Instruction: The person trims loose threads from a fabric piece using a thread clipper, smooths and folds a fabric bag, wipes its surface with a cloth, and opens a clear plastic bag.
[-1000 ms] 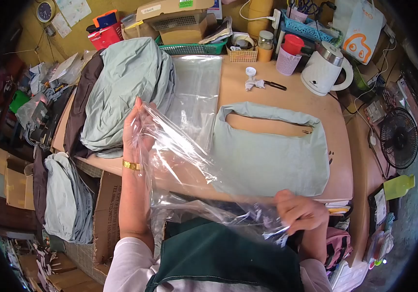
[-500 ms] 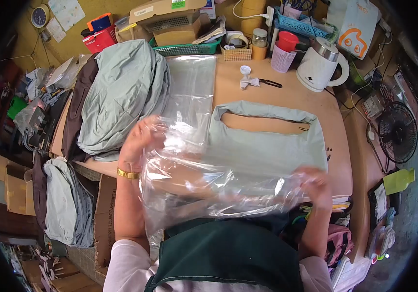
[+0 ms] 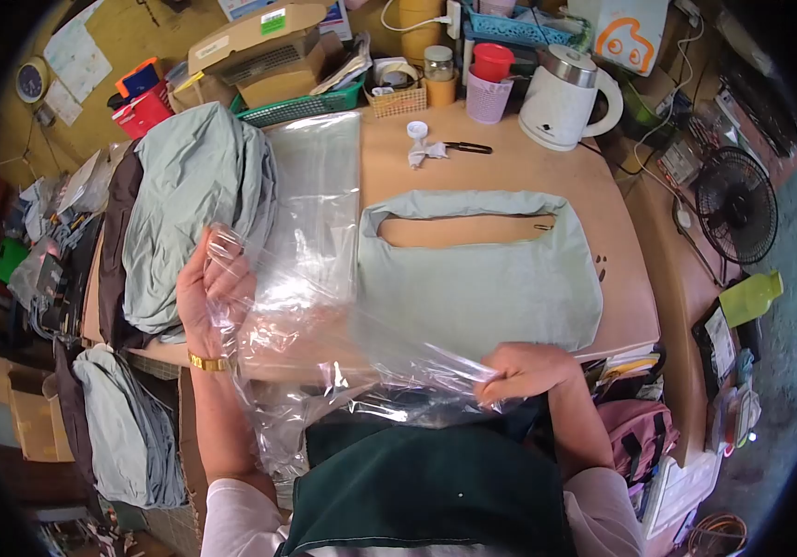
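A clear plastic bag is stretched between my two hands above the table's front edge. My left hand, with a gold watch on its wrist, is closed on one end, the plastic draping over its fingers. At the lower right, my right hand pinches the other end. Just beyond lies a pale green fabric bag, flat, its wide handle opening facing away from me. Left of it, more clear plastic bags lie flat. A heap of pale green fabric rests beyond my left hand.
A white electric kettle stands at the back right beside a pink cup. Small black snips lie near the back. A green basket holds boxes. To the right is a black fan; more fabric hangs at lower left.
My right hand has come down and left, toward my body, pulling its end of the plastic off the fabric bag. My left hand stays raised. The whole view has shifted a little.
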`<move>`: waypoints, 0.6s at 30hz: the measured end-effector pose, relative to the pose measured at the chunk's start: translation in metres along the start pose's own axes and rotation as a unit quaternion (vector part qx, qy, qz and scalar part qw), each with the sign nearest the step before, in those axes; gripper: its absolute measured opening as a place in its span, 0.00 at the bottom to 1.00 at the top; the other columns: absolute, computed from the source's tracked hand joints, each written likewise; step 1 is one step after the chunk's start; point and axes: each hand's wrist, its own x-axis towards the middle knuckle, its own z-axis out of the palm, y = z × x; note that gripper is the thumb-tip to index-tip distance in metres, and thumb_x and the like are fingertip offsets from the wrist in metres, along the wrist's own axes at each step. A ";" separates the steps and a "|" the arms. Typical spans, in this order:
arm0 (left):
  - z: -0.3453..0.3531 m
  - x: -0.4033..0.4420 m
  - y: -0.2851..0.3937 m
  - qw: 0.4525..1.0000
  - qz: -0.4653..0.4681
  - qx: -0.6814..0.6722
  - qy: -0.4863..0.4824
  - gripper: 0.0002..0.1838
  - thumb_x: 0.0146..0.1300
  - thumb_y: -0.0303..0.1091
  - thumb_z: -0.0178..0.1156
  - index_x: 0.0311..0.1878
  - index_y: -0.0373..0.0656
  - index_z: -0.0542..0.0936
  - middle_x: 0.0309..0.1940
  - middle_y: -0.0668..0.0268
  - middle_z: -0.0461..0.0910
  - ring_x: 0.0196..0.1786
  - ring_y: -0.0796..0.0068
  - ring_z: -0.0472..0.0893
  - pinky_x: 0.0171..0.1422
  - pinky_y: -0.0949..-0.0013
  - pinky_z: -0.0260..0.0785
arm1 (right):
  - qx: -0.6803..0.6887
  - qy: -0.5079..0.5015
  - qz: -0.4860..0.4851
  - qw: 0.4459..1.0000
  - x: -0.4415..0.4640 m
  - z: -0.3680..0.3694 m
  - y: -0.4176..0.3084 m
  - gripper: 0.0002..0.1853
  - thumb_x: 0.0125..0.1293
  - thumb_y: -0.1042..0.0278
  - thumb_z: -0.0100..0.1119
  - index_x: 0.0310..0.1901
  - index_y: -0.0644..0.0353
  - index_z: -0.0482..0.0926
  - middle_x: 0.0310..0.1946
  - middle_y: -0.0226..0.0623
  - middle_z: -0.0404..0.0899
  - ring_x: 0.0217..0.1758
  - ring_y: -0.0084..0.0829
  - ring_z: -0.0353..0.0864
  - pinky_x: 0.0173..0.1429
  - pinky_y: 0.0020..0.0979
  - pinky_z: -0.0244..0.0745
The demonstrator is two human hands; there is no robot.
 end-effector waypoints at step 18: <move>-0.009 -0.018 -0.025 0.706 -0.327 0.545 -0.311 0.19 0.70 0.40 0.61 0.55 0.34 0.79 0.37 0.68 0.85 0.38 0.78 0.81 0.48 0.74 0.73 | 0.293 0.209 -0.219 0.907 -0.036 -0.010 0.028 0.17 0.69 0.51 0.58 0.32 0.57 0.78 0.19 0.34 0.75 0.24 0.28 0.77 0.23 0.31 0.68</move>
